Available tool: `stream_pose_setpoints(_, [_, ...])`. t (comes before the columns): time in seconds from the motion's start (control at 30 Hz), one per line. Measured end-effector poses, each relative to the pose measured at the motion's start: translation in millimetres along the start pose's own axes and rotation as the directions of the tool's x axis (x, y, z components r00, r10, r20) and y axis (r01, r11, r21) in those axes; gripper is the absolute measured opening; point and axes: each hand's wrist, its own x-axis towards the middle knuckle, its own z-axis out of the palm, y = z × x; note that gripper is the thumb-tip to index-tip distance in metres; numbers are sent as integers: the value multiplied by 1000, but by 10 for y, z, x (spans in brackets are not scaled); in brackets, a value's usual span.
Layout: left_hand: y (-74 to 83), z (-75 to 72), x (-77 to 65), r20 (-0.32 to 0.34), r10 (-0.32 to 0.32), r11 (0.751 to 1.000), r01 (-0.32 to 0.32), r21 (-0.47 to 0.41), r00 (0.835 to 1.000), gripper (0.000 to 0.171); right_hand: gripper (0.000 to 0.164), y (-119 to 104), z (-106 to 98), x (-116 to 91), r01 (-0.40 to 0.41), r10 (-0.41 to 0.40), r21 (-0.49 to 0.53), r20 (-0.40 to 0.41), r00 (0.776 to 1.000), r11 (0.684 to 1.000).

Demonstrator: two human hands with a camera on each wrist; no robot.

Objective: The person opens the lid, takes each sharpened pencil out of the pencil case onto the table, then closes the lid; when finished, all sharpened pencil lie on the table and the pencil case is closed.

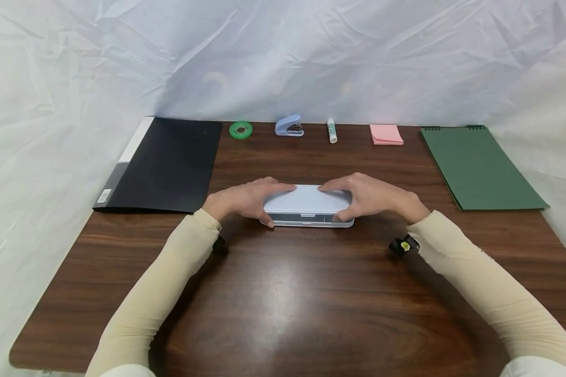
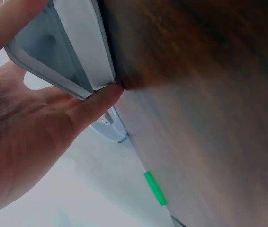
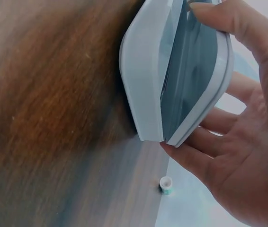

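Note:
A white pencil case (image 1: pixel 306 198) lies lengthwise across the middle of the wooden table. Its hinged lid is raised a little at the front, and a grey interior shows through the gap. At the left end my left hand (image 1: pixel 245 199) grips the case, thumb low at the front and fingers over the top. My right hand (image 1: pixel 370 195) holds the opposite end, its thumb at the front gap. In the right wrist view the lid and the base (image 3: pixel 141 80) meet at the back, where a fingertip touches.
Along the back stand a green tape roll (image 1: pixel 234 134), a light blue stapler (image 1: pixel 286 127), a glue stick (image 1: pixel 332 132) and pink sticky notes (image 1: pixel 385 134). A black folder (image 1: pixel 170 165) lies left, a green spiral notebook (image 1: pixel 486 167) right. White sheeting (image 1: pixel 311 57) hangs behind.

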Motion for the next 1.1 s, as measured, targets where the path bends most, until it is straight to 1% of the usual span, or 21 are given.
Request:
stream_pose_setpoints(0.13, [-33,15,-6,-25,-17,999,16,-28,1000,101,66,51,-10,7,20,-19,34,-19,1000,999])
stream_pose_setpoints(0.23, [-69,35,-9,-38,-42,997,39,-68,998,106,65,89,-20,3,24,-21,78,-36,999,997])
stream_pose_setpoints(0.43, [-117,43,-26,-67,-73,988,63,-143,995,114,68,122,-91,-16,-47,49,167,-11,999,985])
stream_pose_setpoints(0.53, [-135,33,-55,-69,-80,982,67,-177,994,116,69,126,-135,-5,-81,82,223,6,997,971])
stream_pose_setpoints(0.6, [-144,27,-70,-74,-98,976,82,-201,992,119,69,129,-156,3,-99,98,280,19,995,955])
stream_pose_setpoints(0.73, [-152,23,-72,-115,-145,967,116,-226,983,130,67,169,-183,3,-133,135,361,17,991,923])
stream_pose_setpoints(0.83, [-157,26,-60,-140,-187,962,152,-226,972,138,64,200,-203,9,-145,157,363,-6,988,921])
stream_pose_setpoints(0.97, [-164,43,-57,-148,-237,953,200,-225,960,142,62,224,-215,47,-150,176,348,-44,983,925])
stream_pose_setpoints(1.1, [-170,55,-71,-155,-257,950,219,-224,954,142,60,231,-212,89,-178,213,360,-61,975,916])
